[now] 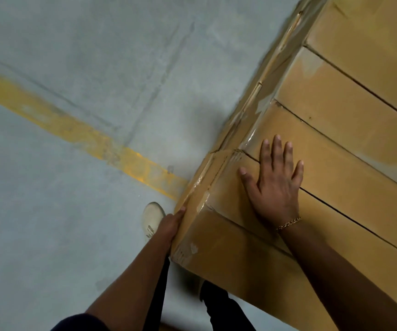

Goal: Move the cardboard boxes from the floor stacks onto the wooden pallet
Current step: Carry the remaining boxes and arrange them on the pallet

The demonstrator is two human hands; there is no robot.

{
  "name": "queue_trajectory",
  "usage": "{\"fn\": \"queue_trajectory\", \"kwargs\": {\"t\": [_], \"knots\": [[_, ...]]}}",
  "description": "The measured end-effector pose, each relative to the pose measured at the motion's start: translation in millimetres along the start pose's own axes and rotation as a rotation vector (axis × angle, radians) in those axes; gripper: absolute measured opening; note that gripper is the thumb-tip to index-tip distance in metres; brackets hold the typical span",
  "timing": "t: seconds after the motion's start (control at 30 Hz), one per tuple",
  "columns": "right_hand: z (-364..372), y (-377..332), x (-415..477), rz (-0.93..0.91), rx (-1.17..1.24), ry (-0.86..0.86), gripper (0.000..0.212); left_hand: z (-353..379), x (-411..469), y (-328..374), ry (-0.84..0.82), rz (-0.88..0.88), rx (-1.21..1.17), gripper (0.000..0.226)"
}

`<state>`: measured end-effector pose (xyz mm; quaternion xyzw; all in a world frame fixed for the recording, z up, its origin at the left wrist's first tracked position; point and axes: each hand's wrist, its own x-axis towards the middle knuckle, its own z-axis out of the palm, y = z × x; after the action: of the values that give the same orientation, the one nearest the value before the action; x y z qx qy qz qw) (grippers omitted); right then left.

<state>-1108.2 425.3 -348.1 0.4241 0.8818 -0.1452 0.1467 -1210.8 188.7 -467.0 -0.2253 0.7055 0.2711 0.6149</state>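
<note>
A stack of long brown cardboard boxes fills the right side of the head view, laid side by side with dark gaps between them. The nearest box has clear tape on its end. My right hand lies flat on top, fingers spread and straight, across the seam between two boxes. My left hand presses against the taped end face of the nearest box, fingers straight along its edge. No wooden pallet is in view.
Grey concrete floor spreads to the left, crossed by a worn yellow painted line that runs under the stack. My light shoe stands beside the box end, and dark trouser legs show below.
</note>
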Motion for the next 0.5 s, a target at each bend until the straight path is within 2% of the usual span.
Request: {"fn": "queue_trajectory", "kwargs": {"t": [0.07, 0.17, 0.33, 0.5], "knots": [[-4, 1, -1, 0.001, 0.031, -0.019, 0.084, 0, -9, 10, 0.02, 0.039, 0.12, 0.068], [-20, 8, -6, 0.012, 0.102, -0.016, 0.084, 6, -50, 51, 0.038, 0.132, 0.163, 0.059], [-62, 42, -13, 0.08, 0.197, -0.011, 0.089, 19, -99, 122, 0.09, 0.363, 0.21, 0.063], [-86, 81, 7, 0.161, 0.266, 0.027, 0.09, 54, -107, 194, 0.015, 0.459, 0.24, 0.059]]}}
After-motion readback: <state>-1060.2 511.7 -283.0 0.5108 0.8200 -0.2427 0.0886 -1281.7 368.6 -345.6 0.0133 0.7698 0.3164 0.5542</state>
